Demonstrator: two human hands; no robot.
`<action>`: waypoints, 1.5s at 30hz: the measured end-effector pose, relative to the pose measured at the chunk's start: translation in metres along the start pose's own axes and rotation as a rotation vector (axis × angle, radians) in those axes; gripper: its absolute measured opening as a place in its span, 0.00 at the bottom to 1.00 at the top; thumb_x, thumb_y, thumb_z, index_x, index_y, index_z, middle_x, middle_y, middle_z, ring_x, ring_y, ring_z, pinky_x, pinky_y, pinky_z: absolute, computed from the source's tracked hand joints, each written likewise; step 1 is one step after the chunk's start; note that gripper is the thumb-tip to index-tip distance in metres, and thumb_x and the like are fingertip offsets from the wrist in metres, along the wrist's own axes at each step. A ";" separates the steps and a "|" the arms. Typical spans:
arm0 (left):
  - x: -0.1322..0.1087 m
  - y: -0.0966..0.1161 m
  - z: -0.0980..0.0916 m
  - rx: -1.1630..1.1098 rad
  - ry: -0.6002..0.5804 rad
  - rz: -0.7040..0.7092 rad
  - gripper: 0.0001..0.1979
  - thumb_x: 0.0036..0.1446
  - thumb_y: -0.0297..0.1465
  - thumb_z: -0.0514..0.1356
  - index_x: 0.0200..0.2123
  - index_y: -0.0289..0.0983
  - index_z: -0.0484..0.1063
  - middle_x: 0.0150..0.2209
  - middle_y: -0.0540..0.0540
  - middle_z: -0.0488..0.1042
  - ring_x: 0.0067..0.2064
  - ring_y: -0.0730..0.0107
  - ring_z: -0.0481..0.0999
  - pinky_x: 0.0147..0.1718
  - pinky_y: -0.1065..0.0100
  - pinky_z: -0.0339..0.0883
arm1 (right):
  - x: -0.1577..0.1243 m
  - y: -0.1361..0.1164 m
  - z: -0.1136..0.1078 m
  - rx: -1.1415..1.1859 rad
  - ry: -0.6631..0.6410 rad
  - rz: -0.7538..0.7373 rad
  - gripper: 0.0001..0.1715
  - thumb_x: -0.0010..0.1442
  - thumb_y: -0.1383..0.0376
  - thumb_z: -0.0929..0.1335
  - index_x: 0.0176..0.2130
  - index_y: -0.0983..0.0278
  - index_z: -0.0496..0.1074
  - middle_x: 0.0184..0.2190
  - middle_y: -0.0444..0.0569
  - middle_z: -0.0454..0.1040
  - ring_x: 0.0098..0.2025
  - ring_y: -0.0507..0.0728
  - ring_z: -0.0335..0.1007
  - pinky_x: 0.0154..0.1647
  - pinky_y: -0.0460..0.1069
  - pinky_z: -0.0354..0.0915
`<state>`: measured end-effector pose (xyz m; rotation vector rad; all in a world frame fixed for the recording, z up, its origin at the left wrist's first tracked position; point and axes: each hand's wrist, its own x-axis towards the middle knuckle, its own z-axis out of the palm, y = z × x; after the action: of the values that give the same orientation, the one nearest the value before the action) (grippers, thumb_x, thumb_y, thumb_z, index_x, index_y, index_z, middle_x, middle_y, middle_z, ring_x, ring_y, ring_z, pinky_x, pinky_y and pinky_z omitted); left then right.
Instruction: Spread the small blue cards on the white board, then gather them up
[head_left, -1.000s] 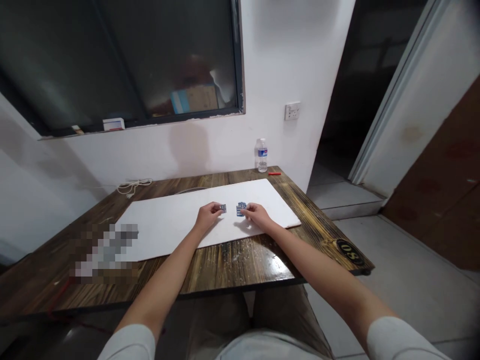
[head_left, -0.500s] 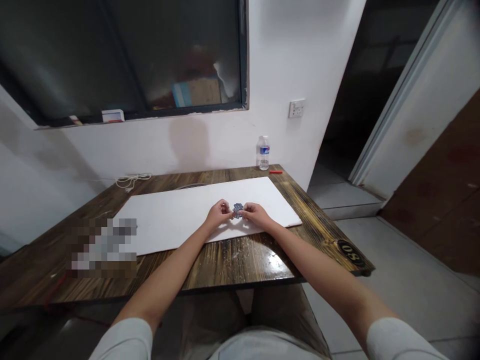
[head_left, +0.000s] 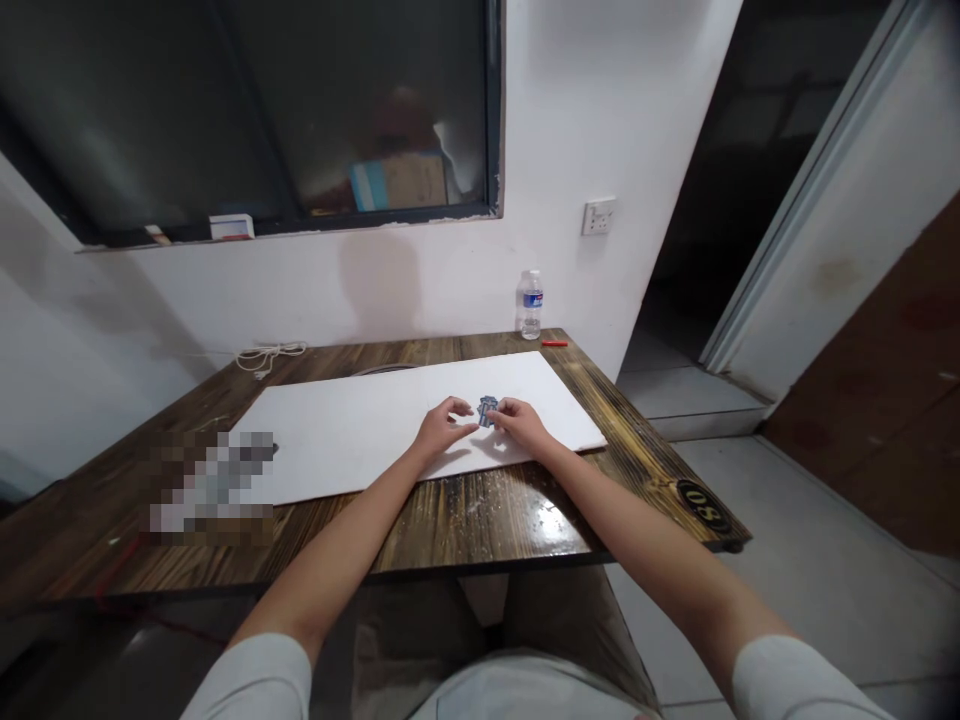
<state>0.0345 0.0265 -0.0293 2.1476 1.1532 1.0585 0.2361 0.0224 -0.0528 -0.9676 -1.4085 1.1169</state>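
A small flat piece (head_left: 487, 409), blue-grey with notched edges and pale markings, is held up over a white board (head_left: 337, 430). My right hand (head_left: 521, 424) pinches it at its right side between thumb and fingers. Just to its left is my left hand (head_left: 442, 425), thumb and fingers parted with a gap between them. The left thumb tip comes close to the piece's lower left edge; I cannot tell whether they touch. What the piece is made of is too small to make out.
The board lies on a dark wooden table (head_left: 480, 530). At the back stand a plastic bottle (head_left: 531, 308) and a red stick-like item (head_left: 555, 344). A coiled white cable (head_left: 266, 355) lies back left. A blurred patch (head_left: 217, 485) covers things at the left.
The piece has turned and its lighter blue face shows more. My left fingers have come away from it and spread apart; my right hand has lifted slightly with the piece.
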 end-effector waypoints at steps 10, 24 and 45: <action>0.001 -0.029 -0.029 0.668 0.040 -0.206 0.25 0.55 0.38 0.64 0.55 0.37 0.68 0.50 0.39 0.75 0.54 0.53 0.72 0.52 0.57 0.63 | -0.001 -0.002 -0.001 0.054 0.052 0.043 0.24 0.43 0.48 0.75 0.22 0.62 0.65 0.15 0.40 0.66 0.19 0.50 0.58 0.23 0.47 0.55; 0.001 -0.020 -0.033 0.696 -0.041 -0.172 0.14 0.59 0.32 0.59 0.48 0.42 0.76 0.45 0.45 0.79 0.48 0.59 0.75 0.47 0.63 0.66 | 0.000 -0.001 0.000 0.010 0.042 0.023 0.24 0.43 0.48 0.74 0.22 0.62 0.65 0.15 0.40 0.66 0.19 0.50 0.58 0.23 0.47 0.54; 0.002 -0.027 -0.024 0.401 -0.150 0.117 0.22 0.54 0.39 0.65 0.51 0.38 0.74 0.49 0.40 0.76 0.52 0.54 0.73 0.53 0.55 0.65 | 0.001 0.000 0.000 0.018 0.029 0.012 0.24 0.43 0.48 0.74 0.23 0.62 0.65 0.15 0.39 0.65 0.19 0.50 0.58 0.23 0.46 0.54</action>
<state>0.0032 0.0440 -0.0337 2.5808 1.2640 0.7415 0.2359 0.0232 -0.0530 -0.9768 -1.3692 1.1183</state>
